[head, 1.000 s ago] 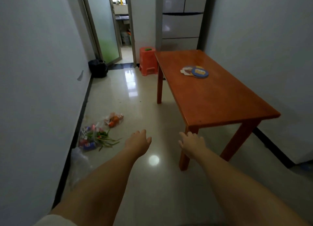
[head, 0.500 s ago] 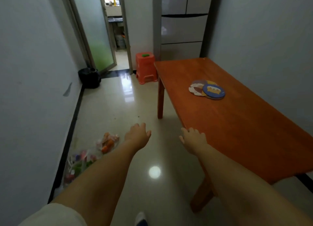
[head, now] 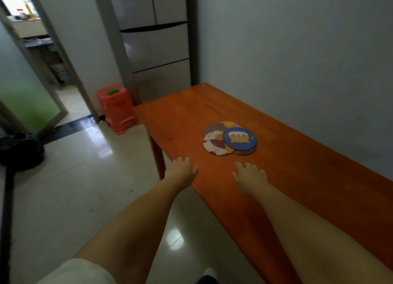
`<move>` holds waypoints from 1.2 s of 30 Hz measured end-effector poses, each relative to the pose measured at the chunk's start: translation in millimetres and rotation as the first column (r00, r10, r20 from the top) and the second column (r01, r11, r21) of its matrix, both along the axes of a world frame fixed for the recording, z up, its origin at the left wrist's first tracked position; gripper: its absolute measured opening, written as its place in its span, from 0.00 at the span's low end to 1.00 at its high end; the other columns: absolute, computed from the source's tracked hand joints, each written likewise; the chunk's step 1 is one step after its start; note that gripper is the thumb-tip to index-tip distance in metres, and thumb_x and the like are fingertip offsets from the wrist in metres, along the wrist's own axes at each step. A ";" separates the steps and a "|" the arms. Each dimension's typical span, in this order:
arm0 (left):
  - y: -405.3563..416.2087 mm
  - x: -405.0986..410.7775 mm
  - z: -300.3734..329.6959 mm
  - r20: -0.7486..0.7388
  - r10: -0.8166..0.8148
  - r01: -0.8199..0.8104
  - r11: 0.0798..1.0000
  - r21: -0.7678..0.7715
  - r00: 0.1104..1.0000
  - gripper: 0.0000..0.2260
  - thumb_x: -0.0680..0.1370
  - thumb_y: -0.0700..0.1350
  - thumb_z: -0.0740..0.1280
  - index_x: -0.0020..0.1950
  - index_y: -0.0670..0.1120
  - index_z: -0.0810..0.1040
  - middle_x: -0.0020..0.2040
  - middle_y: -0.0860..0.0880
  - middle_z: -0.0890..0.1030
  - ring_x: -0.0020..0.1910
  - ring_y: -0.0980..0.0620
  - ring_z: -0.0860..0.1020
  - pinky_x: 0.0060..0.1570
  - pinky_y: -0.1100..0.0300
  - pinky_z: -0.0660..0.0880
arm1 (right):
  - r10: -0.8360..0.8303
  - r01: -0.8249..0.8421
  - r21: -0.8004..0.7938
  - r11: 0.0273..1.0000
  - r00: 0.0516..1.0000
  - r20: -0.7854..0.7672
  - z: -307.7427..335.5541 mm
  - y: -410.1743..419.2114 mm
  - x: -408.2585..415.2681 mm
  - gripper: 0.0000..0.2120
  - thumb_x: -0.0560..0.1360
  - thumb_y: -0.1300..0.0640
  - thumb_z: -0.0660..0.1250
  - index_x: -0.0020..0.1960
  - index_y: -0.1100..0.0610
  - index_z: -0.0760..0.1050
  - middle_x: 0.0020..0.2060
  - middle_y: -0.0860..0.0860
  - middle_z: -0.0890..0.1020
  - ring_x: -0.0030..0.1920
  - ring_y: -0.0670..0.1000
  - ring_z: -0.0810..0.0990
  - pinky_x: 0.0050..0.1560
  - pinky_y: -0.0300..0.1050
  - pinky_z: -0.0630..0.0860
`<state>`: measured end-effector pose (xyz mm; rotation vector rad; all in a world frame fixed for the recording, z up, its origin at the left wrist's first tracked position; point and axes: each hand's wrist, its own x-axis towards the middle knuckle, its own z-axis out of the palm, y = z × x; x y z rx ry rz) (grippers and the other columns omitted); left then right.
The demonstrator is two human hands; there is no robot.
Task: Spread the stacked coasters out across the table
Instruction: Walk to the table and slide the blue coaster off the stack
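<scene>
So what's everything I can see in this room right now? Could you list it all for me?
Round picture coasters: several overlapping, exact count unclear; blue one with an orange figure on top; middle of the table.
Reddish-brown wooden table: one; against the right wall.
Orange plastic stool: one, a small green thing on top; on the floor past the table's far corner.
Grey refrigerator: one; behind the table.
Frosted green-tinted glass door: one; open, far left.
Dark bin: one; on the floor at left.
Left hand: bare, empty, near the table's left edge.
Right hand: bare, empty, over the table short of the coasters.
</scene>
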<state>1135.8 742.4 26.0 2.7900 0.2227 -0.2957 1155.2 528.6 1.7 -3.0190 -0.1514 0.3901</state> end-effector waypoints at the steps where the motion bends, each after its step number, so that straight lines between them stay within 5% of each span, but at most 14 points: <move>1: -2.6 23.7 -1.7 -0.008 -0.015 0.015 1.000 0.009 1.000 0.25 0.80 0.56 0.55 0.73 0.44 0.64 0.69 0.39 0.70 0.67 0.39 0.70 0.65 0.44 0.70 | -0.021 0.021 0.002 1.000 1.000 -0.006 -1.3 -2.9 19.1 0.23 0.81 0.46 0.49 0.74 0.52 0.58 0.70 0.57 0.68 0.69 0.59 0.68 0.64 0.59 0.66; 12: -27.0 210.4 -27.0 -0.210 -0.265 0.262 0.964 -0.040 0.941 0.24 0.82 0.52 0.56 0.75 0.42 0.60 0.71 0.37 0.69 0.68 0.37 0.70 0.65 0.42 0.70 | -0.301 0.311 0.056 0.949 0.943 -0.143 -24.3 -37.9 146.1 0.22 0.82 0.49 0.51 0.73 0.55 0.60 0.69 0.58 0.68 0.68 0.60 0.68 0.65 0.58 0.68; 14: -41.9 236.0 -37.9 -0.235 -0.321 0.316 0.947 -0.060 0.917 0.22 0.82 0.51 0.56 0.74 0.43 0.63 0.68 0.39 0.73 0.62 0.39 0.74 0.59 0.45 0.73 | -0.377 0.403 0.127 0.906 0.907 -0.189 -34.2 -45.2 161.8 0.21 0.81 0.52 0.54 0.72 0.56 0.61 0.69 0.59 0.69 0.68 0.60 0.68 0.66 0.56 0.68; 16: -57.7 259.2 -49.5 -0.214 -0.378 0.363 0.925 -0.107 0.900 0.18 0.81 0.50 0.58 0.69 0.44 0.70 0.62 0.42 0.78 0.53 0.42 0.77 0.50 0.48 0.74 | -0.446 0.493 0.201 0.846 0.863 -0.237 -43.6 -49.9 178.5 0.21 0.80 0.54 0.57 0.71 0.58 0.63 0.69 0.60 0.69 0.68 0.61 0.68 0.67 0.55 0.68; 19: -73.2 293.7 -69.3 -0.258 -0.391 0.368 0.920 -0.133 0.884 0.14 0.82 0.45 0.57 0.63 0.41 0.75 0.56 0.39 0.80 0.51 0.39 0.78 0.52 0.44 0.76 | -0.540 0.600 0.254 0.759 0.797 -0.270 -55.3 -50.0 203.0 0.22 0.79 0.56 0.61 0.70 0.61 0.65 0.69 0.61 0.70 0.68 0.61 0.69 0.67 0.54 0.68; 21: -76.4 315.1 -80.4 -0.310 -0.384 0.342 0.922 -0.183 0.870 0.11 0.81 0.41 0.58 0.52 0.36 0.77 0.45 0.34 0.77 0.39 0.38 0.73 0.42 0.44 0.73 | -0.613 0.679 0.277 0.680 0.733 -0.294 -63.7 -46.7 218.4 0.22 0.78 0.56 0.62 0.70 0.62 0.66 0.68 0.60 0.71 0.67 0.60 0.70 0.65 0.53 0.70; 23: -78.1 334.1 -84.7 -0.349 -0.350 0.301 0.935 -0.189 0.869 0.13 0.80 0.39 0.59 0.36 0.40 0.72 0.33 0.40 0.70 0.30 0.45 0.65 0.30 0.51 0.65 | -0.678 0.751 0.294 0.592 0.661 -0.322 -72.3 -43.8 231.9 0.20 0.78 0.56 0.63 0.67 0.63 0.68 0.66 0.61 0.73 0.64 0.61 0.73 0.61 0.52 0.72; 25: -80.1 350.4 -88.0 -0.374 -0.318 0.256 0.944 -0.206 0.871 0.18 0.80 0.39 0.60 0.29 0.44 0.65 0.28 0.44 0.65 0.27 0.49 0.61 0.28 0.55 0.61 | -0.743 0.810 0.289 0.510 0.584 -0.325 -79.0 -43.0 242.1 0.19 0.78 0.55 0.64 0.64 0.64 0.71 0.63 0.62 0.76 0.62 0.61 0.75 0.58 0.53 0.74; 31: -80.4 363.8 -103.1 -0.371 -0.332 0.188 0.908 -0.374 0.867 0.17 0.79 0.36 0.60 0.31 0.45 0.62 0.30 0.43 0.65 0.33 0.45 0.62 0.40 0.51 0.65 | -0.859 0.886 0.336 0.320 0.421 -0.291 -93.0 -41.8 249.9 0.13 0.76 0.57 0.66 0.59 0.59 0.74 0.61 0.60 0.75 0.59 0.60 0.76 0.59 0.54 0.76; 36: -74.1 353.1 -101.7 -0.261 -0.382 0.224 0.848 -0.481 0.887 0.08 0.80 0.36 0.59 0.43 0.45 0.63 0.32 0.47 0.64 0.33 0.45 0.62 0.40 0.50 0.62 | -0.856 0.873 0.344 0.346 0.444 -0.266 -94.8 -36.6 252.0 0.16 0.77 0.55 0.66 0.63 0.55 0.72 0.64 0.59 0.71 0.64 0.61 0.72 0.64 0.56 0.73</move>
